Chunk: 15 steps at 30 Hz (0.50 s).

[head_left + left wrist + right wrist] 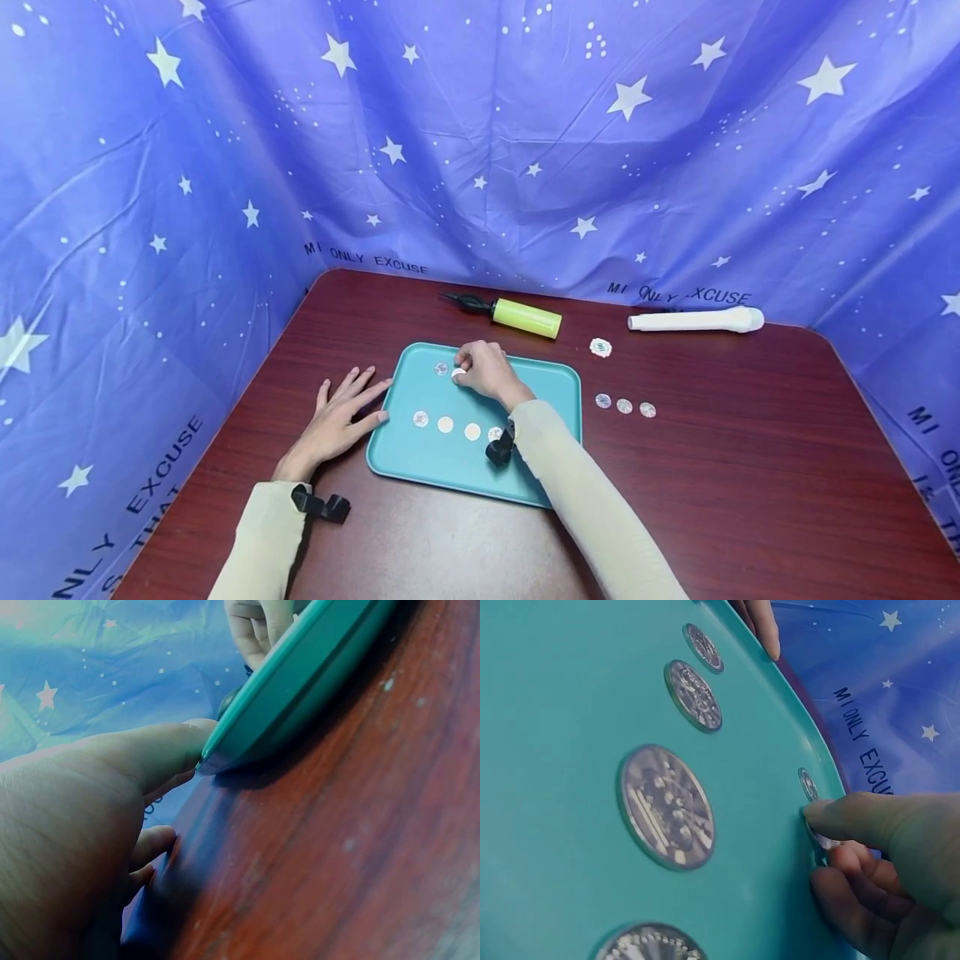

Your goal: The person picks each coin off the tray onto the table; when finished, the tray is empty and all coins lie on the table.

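Note:
A teal tray (405, 396) lies on the table with silvery coins on it. My right hand (489, 372) pinches a coin (458, 377) between thumb and fingers at the tray's far side, right beside another coin (441, 368). In the right wrist view the pinched coin is mostly hidden by the fingers (855, 817). Nearer the front, several coins lie in a row, among them a patterned coin (667, 808). My left hand (337, 425) rests with fingers spread on the table, its thumb (169, 750) touching the tray's left rim.
To the right of the tray, three coins lie in a line, the middle coin (624, 406) among them. Behind them are a small scalloped white piece (600, 347) and a white wand-shaped object (693, 320). A yellow-green hand pump (527, 318) lies behind the tray. Starry blue cloth (487, 167) encloses the table.

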Tool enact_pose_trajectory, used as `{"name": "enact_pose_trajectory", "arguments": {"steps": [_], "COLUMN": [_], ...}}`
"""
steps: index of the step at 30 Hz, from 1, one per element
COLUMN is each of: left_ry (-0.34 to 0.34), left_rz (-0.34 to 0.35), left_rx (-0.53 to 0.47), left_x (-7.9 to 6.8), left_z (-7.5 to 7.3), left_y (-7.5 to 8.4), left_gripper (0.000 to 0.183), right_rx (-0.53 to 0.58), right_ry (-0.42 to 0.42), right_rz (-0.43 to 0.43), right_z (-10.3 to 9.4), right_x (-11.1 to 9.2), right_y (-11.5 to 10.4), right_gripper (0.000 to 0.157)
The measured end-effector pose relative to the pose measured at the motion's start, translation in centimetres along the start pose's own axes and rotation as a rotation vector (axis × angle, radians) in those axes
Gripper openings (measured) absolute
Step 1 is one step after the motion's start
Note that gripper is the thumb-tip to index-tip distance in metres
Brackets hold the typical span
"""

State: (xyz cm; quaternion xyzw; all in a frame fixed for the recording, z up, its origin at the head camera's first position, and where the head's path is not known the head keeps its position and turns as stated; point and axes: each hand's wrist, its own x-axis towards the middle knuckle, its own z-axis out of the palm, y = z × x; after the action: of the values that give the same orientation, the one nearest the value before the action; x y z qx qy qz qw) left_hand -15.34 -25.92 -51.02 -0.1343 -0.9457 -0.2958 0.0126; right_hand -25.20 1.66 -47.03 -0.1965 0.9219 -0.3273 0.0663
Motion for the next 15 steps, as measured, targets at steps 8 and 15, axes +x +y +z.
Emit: {"name": "enact_pose_trajectory", "arguments": {"steps": [8, 15], "left_ry": [0.007, -0.003], "left_rz": [0.001, -0.004], "left_rx": [0.002, 0.004], "left_x": [-0.08, 0.00], "left_z": [0.11, 0.07], "left_y": [-0.08, -0.04], "left_gripper": [0.056, 0.057], "right_rx": [0.013, 0.063], "right_ry": [-0.014, 0.006], "right_rz": [-0.016, -0.014], "right_z": [-0.12, -0.25], "right_x": [-0.27, -0.54], "right_y": [0.01, 0.18], "right_gripper": [0.003, 0.005]}}
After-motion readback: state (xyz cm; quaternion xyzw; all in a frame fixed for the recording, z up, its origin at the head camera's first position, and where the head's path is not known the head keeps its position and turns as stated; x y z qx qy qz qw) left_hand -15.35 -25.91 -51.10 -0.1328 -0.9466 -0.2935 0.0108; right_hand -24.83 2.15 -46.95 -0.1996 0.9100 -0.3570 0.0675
